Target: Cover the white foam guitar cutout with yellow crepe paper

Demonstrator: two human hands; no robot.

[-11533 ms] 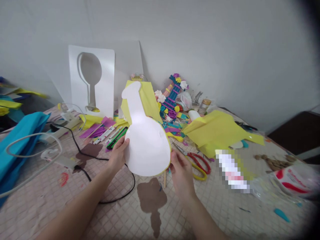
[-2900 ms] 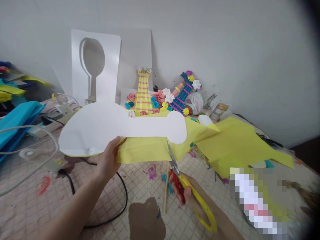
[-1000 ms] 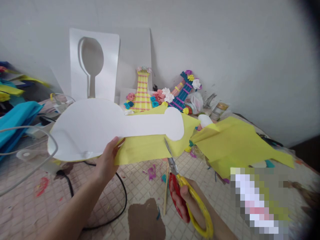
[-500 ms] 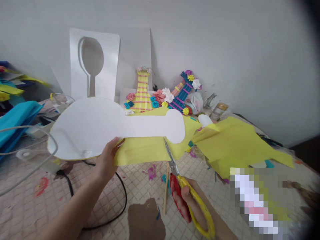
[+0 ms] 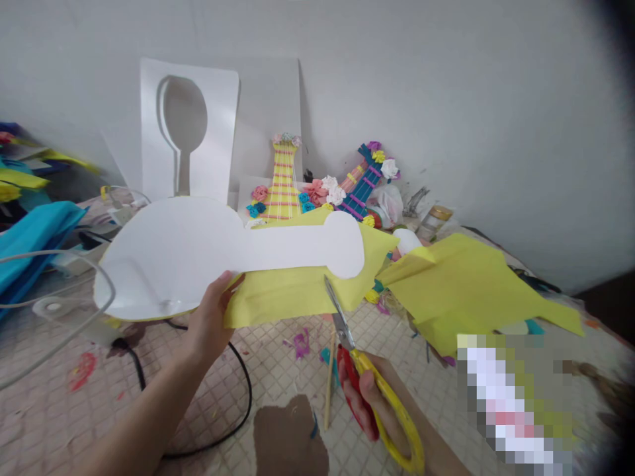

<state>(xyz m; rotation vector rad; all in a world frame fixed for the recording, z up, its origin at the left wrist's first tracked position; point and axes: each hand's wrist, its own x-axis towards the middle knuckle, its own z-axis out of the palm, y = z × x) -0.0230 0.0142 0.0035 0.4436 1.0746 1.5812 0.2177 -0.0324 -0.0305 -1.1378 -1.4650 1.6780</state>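
Note:
A white guitar-shaped board (image 5: 169, 254) lies over yellow paper (image 5: 278, 297), its round body at the left and its narrow neck and rounded head at the right. My left hand (image 5: 211, 317) grips the lower edge of board and paper where the body meets the neck. In my right hand (image 5: 377, 390) are scissors with one red and one yellow handle (image 5: 407, 423). Their blades (image 5: 340, 317) lie at the paper below the head, the tip close under the neck's right end.
Against the wall lean a white sheet with a cut-out (image 5: 213, 132) and small decorated guitars (image 5: 282, 178). More yellow paper (image 5: 461, 284) lies right. A wooden stick (image 5: 329, 390), black cable (image 5: 248, 390) and blue paper (image 5: 34, 231) are around.
The board's head end has shifted slightly left and up, and the yellow paper has moved with it. Both hands keep their holds, with the scissors almost in the same place.

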